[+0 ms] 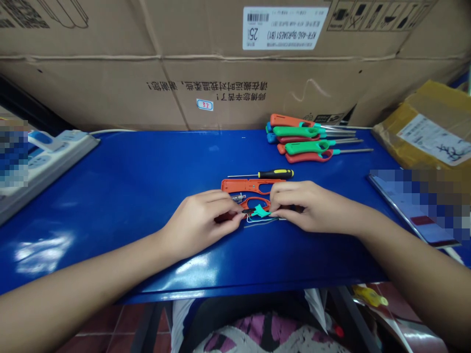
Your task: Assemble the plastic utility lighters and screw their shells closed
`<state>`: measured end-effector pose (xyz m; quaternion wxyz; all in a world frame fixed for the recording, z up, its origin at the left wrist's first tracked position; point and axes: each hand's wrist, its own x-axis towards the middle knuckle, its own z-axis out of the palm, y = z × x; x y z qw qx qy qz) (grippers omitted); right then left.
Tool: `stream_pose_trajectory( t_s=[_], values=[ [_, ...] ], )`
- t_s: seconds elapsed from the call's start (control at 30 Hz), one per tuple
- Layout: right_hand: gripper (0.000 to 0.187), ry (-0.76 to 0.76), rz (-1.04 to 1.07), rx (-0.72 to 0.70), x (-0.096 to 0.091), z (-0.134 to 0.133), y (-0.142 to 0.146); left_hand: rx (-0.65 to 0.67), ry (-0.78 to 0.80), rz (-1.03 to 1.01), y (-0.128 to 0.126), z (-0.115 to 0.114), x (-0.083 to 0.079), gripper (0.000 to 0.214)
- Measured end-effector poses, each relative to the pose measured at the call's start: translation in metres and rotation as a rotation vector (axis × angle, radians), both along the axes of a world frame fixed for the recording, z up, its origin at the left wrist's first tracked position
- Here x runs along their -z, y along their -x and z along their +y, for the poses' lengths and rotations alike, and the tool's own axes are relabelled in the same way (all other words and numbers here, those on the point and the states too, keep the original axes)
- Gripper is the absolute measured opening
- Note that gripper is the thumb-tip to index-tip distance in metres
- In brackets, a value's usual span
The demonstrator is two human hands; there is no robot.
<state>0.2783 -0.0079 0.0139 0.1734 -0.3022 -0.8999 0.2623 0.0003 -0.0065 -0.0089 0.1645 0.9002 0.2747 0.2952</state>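
Both my hands rest on the blue table (pixel 128 196), pinched on a half-open orange lighter body (pixel 253 202) with a teal trigger piece (pixel 260 211) and thin wires (pixel 259 221). My left hand (pixel 204 218) grips its left end with curled fingers. My right hand (pixel 307 203) holds its right end, fingers closed. Just behind them lies a separate orange shell half (pixel 245 185). A black and yellow screwdriver (pixel 270 174) lies behind that.
A pile of long orange, green and blue lighters (pixel 307 139) sits at the back right. Cardboard boxes (pixel 184 63) wall the far edge. A white power strip (pixel 55 147) is at the left, a yellow parcel (pixel 427 127) at the right.
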Motion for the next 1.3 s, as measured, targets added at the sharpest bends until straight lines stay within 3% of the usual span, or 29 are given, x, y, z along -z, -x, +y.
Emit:
stream_pose_trajectory(
  t_s=[0.4,0.67,0.83,1.2,1.3],
  values=[
    [0.012,-0.080,-0.070,0.035,0.0036,-0.0021,0.0017,0.060,-0.075,-0.044,-0.0021,0.0030,0.0036,0.010],
    [0.016,-0.093,-0.082,-0.031,0.0042,-0.0001,0.0024,0.047,-0.091,-0.076,-0.0028,0.0027,0.0009,0.008],
    [0.013,-0.097,-0.054,0.058,0.0015,-0.0017,0.0030,0.037,-0.129,-0.093,-0.0035,0.0024,-0.0030,0.008],
    [0.012,-0.136,-0.033,0.133,0.0063,-0.0007,0.0038,0.028,-0.100,0.123,-0.0024,0.0002,-0.0021,0.029],
    [0.012,-0.146,-0.039,0.137,0.0078,0.0002,0.0043,0.033,-0.094,0.135,-0.0030,-0.0002,-0.0016,0.025]
  ],
)
